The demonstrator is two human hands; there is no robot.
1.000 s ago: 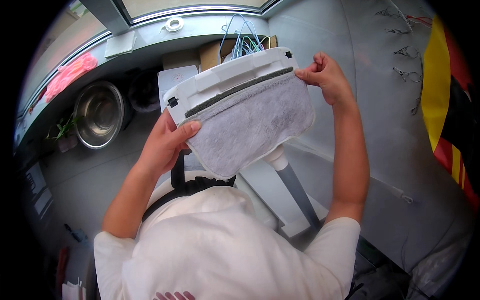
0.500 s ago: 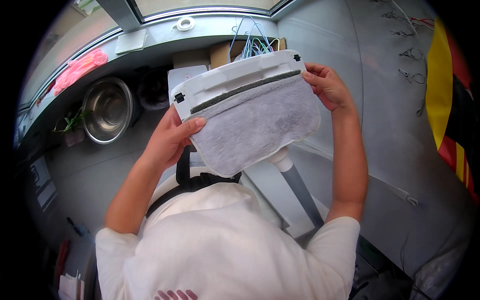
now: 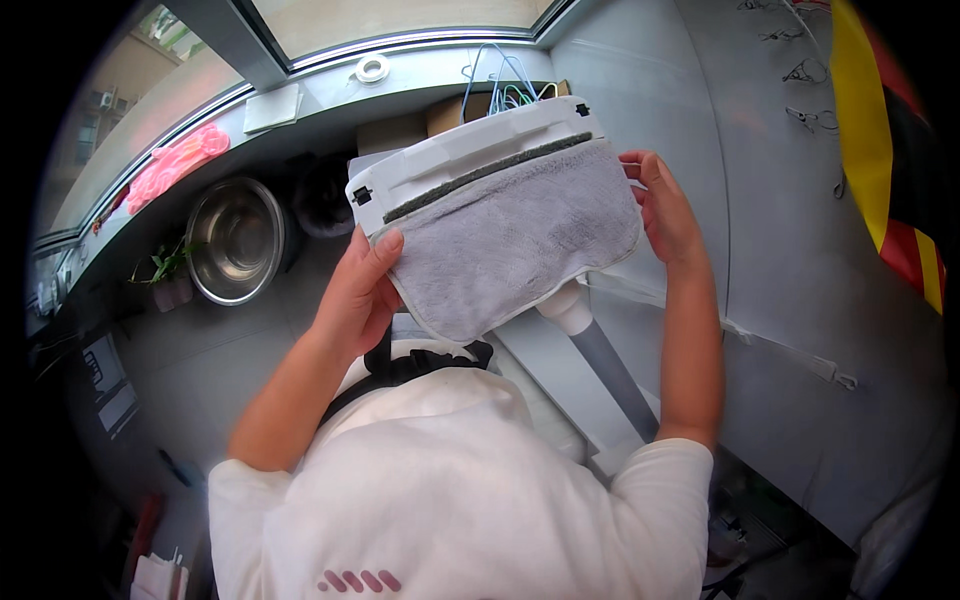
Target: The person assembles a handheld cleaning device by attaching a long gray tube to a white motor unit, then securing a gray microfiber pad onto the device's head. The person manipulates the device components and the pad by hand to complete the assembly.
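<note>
A flat mop head (image 3: 450, 168) is held up before my chest, its underside facing me. Its white plate carries a dark grey strip, and a grey plush mop pad (image 3: 520, 225) with a pale border covers the lower part. My left hand (image 3: 362, 285) grips the left edge, thumb on the pad's corner and fingers behind, partly hidden. My right hand (image 3: 668, 210) stays beside the right edge, fingers bent and apart, the tips close to the pad; whether they touch it I cannot tell. A grey and white pole (image 3: 610, 372) runs down from behind the pad.
A windowsill (image 3: 325, 85) with a pink cloth (image 3: 178, 165) and a white tape roll (image 3: 371, 69) lies ahead. Below it stand a metal basin (image 3: 236, 240), a potted plant (image 3: 165, 275) and hangers (image 3: 505, 80). A yellow, black and red cloth (image 3: 868, 140) hangs at right.
My right hand has let go of the mop head's upper right corner and moved slightly right and down. My left hand keeps its grip, its thumb a little closer to the pad's edge.
</note>
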